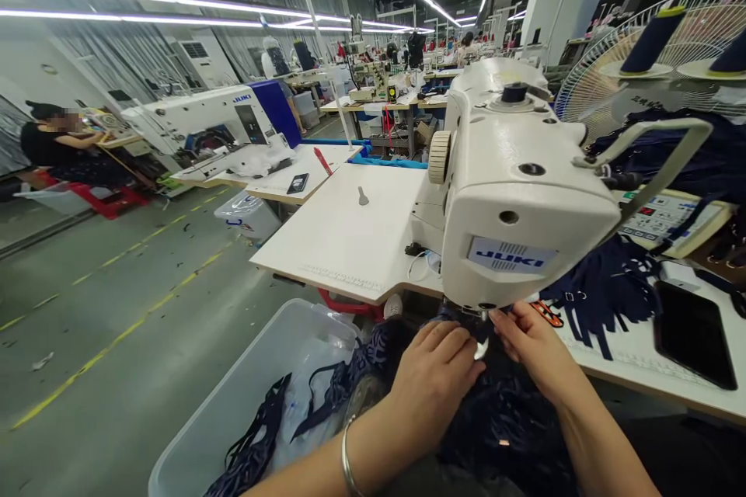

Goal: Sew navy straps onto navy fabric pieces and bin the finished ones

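Note:
Both of my hands work close together under the head of a white JUKI sewing machine (513,210). My left hand (431,373), with a silver bangle at the wrist, is closed on navy fabric (507,411) just below the needle area. A small shiny white curved piece (481,349) shows at its fingertips; its kind is unclear. On the other side, my right hand (539,345) pinches with thumb and forefinger beside the needle, apparently at the edge of the same fabric. The machine head and my fingers hide the exact spot. More navy fabric hangs over my lap.
A clear plastic bin (233,411) with navy straps stands at lower left. Navy strap pieces (606,287) and a black phone (696,334) lie on the right tabletop. A small grey metal piece (362,196) is on the white table. A fan (653,54) stands behind thread cones.

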Motion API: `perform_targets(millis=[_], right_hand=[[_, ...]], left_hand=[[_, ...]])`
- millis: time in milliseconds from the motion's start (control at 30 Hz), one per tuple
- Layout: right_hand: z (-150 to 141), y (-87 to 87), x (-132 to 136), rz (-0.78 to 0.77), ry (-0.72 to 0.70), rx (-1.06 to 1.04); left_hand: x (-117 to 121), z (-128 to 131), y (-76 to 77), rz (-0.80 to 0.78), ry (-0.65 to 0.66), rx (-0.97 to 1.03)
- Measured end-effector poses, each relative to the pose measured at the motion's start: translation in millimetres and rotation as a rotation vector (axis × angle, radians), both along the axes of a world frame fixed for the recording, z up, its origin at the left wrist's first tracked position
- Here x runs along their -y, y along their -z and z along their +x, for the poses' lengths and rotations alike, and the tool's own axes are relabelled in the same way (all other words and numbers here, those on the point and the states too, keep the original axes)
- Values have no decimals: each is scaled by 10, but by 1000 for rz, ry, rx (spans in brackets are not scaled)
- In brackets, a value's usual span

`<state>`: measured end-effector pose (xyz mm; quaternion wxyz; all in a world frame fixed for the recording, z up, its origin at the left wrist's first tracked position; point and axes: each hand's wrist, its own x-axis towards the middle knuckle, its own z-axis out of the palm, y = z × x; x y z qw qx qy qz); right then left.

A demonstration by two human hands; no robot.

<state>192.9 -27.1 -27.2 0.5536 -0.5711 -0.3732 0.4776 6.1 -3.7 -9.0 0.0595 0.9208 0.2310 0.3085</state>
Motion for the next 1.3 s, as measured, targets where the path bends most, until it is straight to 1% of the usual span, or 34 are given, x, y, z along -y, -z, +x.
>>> perform_targets(millis=[133,267,333,400,500,600,700,833,967,1100,1200,1300], right_hand=[[13,-31,-6,6,7,182],[15,-40,26,27,8,300],[6,-1,32,42,-11,314],[-10,47,36,60,-17,303],[-34,92,52,44,-12,305],[-49,88,68,11,-14,311],[-64,57,68,25,-10,294],[-86,28,57,49,-2,267],[-97,24,57,76,4,264],[-112,11,67,86,4,255],[-119,-6,71,84,23,260],[-94,-15,37,72,50,281]], left_hand=[[-84,-72,13,-121,88,194],[-150,-117,66,-338,47,377],[-157,-116,77,-374,58,395],[-158,-105,74,-332,101,340],[-164,-94,67,-184,165,184],[-173,-104,80,-77,146,71],[-172,-123,109,-57,101,38],[-157,-133,137,-56,92,53],[-155,-132,138,2,77,27],[-184,-151,98,75,108,-13],[-212,-176,44,92,143,-61],[-215,-187,-13,118,137,-109]])
